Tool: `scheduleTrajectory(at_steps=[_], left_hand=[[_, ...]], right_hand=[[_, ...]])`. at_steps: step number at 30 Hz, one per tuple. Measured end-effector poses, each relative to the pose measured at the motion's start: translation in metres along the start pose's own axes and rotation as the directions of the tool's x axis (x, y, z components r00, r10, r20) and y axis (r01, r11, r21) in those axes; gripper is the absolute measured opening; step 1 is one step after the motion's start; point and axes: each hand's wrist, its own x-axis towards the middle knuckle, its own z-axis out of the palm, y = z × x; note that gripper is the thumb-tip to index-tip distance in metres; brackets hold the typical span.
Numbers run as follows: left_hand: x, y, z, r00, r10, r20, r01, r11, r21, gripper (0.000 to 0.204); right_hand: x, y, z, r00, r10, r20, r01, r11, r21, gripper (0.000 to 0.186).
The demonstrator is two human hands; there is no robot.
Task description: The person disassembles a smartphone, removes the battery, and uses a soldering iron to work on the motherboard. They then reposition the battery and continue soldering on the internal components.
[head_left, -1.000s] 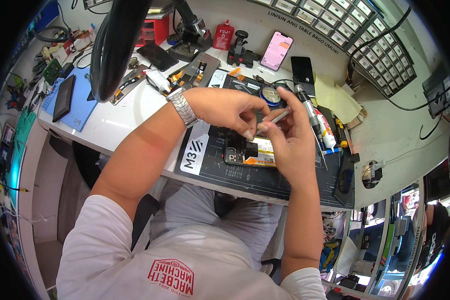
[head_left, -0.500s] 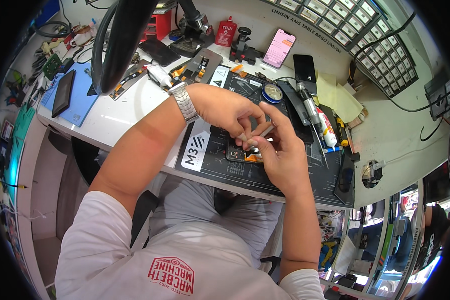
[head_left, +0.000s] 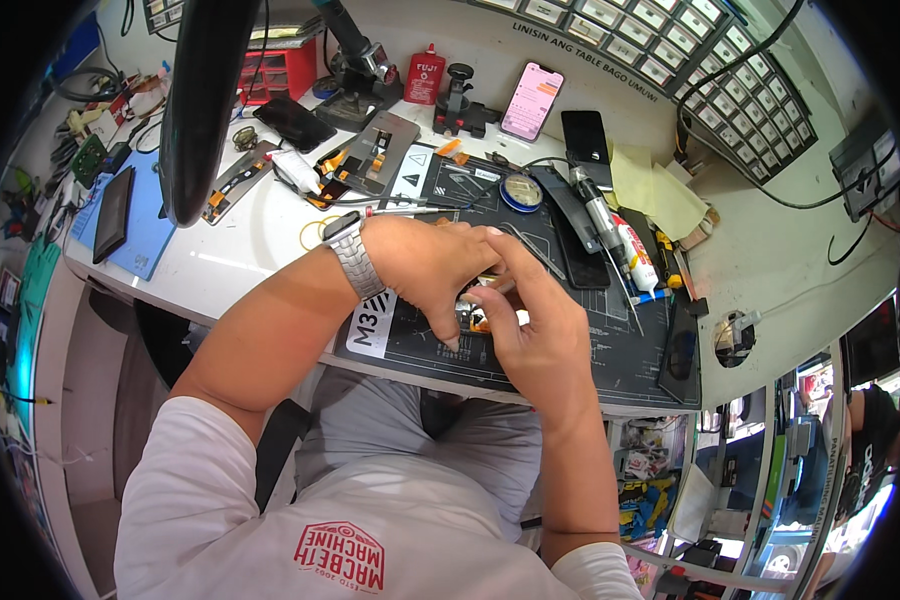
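Both my hands meet over an opened phone (head_left: pixel 481 323) on a black work mat (head_left: pixel 425 350); orange flex cable shows in the gap between them. My left hand (head_left: pixel 428 262), with a metal-strap watch (head_left: pixel 349 250) on its wrist, curls round the phone's left side. Its thumb points down along the near edge, and its other fingers are mostly hidden. From the right, my right hand (head_left: pixel 535 315) reaches over the phone with thumb and forefinger bent together in a pinch. What lies between those fingertips is too covered to make out.
Right of my hands lie a dark phone panel (head_left: pixel 568 208), a grey pen-like tool (head_left: pixel 597 212), a white tube (head_left: pixel 636 258) and tweezers (head_left: pixel 622 285). Beyond stand a round tin (head_left: pixel 521 192), a lit phone (head_left: pixel 532 102) and a red bottle (head_left: pixel 425 75). A black lamp arm (head_left: pixel 205 110) hangs at left.
My left hand has turned from a fingertip pinch to lying round the phone, its thumb now pointing down. The pale stick-like piece between my fingers no longer shows. The whole view has shifted slightly.
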Motion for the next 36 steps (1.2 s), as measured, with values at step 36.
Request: scheduleTrajectory(at_steps=[36], left_hand=[[0.017,-0.037,-0.012,0.842,-0.203,-0.500,0.054,0.953,-0.297,0.044]], right_hand=[[0.003,-0.007,-0.005,0.995,0.097,0.022,-0.096,0.994,-0.056,0.068]])
